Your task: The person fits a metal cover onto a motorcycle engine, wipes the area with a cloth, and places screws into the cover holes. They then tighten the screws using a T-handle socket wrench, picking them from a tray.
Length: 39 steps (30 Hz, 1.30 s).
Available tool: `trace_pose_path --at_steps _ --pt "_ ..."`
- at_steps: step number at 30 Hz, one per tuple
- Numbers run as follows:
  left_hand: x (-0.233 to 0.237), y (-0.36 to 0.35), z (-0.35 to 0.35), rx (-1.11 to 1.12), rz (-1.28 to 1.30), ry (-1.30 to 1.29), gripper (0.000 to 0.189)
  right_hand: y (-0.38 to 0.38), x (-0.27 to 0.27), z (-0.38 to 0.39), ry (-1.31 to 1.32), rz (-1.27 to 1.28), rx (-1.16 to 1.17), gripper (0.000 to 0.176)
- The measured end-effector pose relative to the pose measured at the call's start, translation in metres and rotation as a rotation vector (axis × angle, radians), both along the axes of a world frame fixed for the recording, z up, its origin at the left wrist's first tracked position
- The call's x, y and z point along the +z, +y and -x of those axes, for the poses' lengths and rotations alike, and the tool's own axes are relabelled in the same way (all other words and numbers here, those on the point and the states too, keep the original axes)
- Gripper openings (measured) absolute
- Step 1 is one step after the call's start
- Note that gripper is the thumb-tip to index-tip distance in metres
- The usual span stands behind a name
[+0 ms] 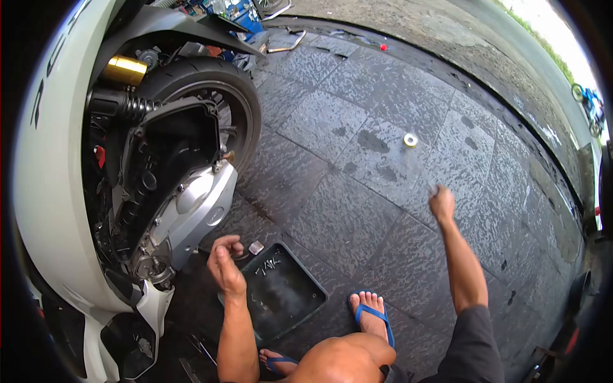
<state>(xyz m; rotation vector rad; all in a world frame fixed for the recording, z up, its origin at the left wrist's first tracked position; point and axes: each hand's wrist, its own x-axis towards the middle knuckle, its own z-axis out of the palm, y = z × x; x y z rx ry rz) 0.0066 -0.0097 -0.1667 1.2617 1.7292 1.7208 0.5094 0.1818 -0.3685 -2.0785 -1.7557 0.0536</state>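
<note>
My left hand (pixel 227 262) is raised beside the black tray (pixel 297 309), near its upper left corner, with its fingers curled and partly apart; nothing shows in it. Close to its fingertips, a small pale square object (pixel 256 247) lies at the tray's edge. Several small screws (pixel 268 265) are in the tray. My right hand (pixel 441 202) is stretched out over the tiled floor, its fingers closed; what they hold, if anything, is too small to make out. Beyond it stands a small round roll or tin (pixel 410 140) with a white ring on top.
At the left is a white scooter (pixel 54 159) with its rear wheel (pixel 246 96) and an open black housing (pixel 182 134) above a silver cover (pixel 204 198). My feet in blue sandals (pixel 372 313) are near the tray. A blue motorbike (pixel 592 107) is far right.
</note>
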Motion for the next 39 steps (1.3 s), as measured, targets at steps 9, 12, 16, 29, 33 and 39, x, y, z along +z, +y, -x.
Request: trace_pose_path --at_steps 9,12,16,29,33,39 --pt "-0.083 -0.013 0.012 0.143 0.393 -0.124 0.025 -0.049 0.052 0.052 0.517 0.094 -0.063 0.028" --pt "-0.113 -0.020 0.037 0.194 0.488 -0.577 0.023 -0.141 0.075 0.145 0.915 0.309 0.079 0.026" --pt "-0.118 -0.003 0.065 0.289 0.532 -0.767 0.021 -0.209 0.098 0.246 1.089 0.551 0.447 0.026" --pt "-0.099 0.041 0.084 0.096 0.352 -0.784 0.028 -0.229 0.094 0.343 1.022 0.327 0.628 0.025" --pt "-0.096 0.042 0.086 0.070 0.329 -0.770 0.024 -0.224 0.087 0.347 1.010 0.283 0.646 0.025" --pt "-0.074 -0.011 -0.001 -0.399 0.563 -0.958 0.031 -0.205 0.083 0.349 2.020 1.027 0.184 0.016"
